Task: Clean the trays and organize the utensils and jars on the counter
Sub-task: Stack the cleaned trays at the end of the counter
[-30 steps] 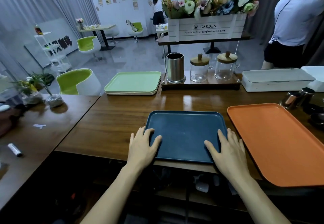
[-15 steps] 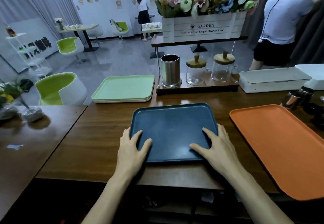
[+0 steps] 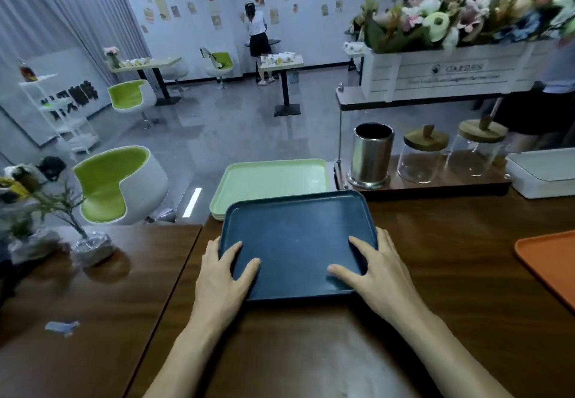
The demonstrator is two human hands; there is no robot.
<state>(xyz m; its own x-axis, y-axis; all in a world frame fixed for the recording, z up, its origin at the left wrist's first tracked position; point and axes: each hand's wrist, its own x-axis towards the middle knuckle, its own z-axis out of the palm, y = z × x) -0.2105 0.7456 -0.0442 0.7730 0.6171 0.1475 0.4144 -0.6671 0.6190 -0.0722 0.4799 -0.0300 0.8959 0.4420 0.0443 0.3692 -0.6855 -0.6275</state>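
Gripping a dark blue tray (image 3: 295, 242) by its near corners, a person stands at a brown wooden worktop (image 3: 311, 351), both forearms reaching in from the bottom edge. The left hand (image 3: 222, 279) wraps the tray's near left corner, thumb on the tray floor and fingers along the outer rim; the right hand (image 3: 378, 273) does likewise at the near right corner, each grip closed on the tray. The tray's far edge overlaps the near edge of a stack of pale green trays (image 3: 273, 179) lying at the worktop's far side; whether the blue tray touches the stack cannot be told. To the right, only a corner of an orange tray (image 3: 550, 267) shows at the frame's edge. To the left, a small potted plant (image 3: 84, 235) sits on an adjoining table. Beyond the trays, a wooden stand carries a steel utensil holder (image 3: 371, 154) and two glass jars (image 3: 424, 154) with wooden lids, upright in a row; a white lidded box (image 3: 544, 176) lies beside them. Farther back, a white planter box of flowers (image 3: 451, 77) stands on a raised shelf. In the room behind are green-and-white chairs (image 3: 115, 182), and a figure at a table by the far wall.
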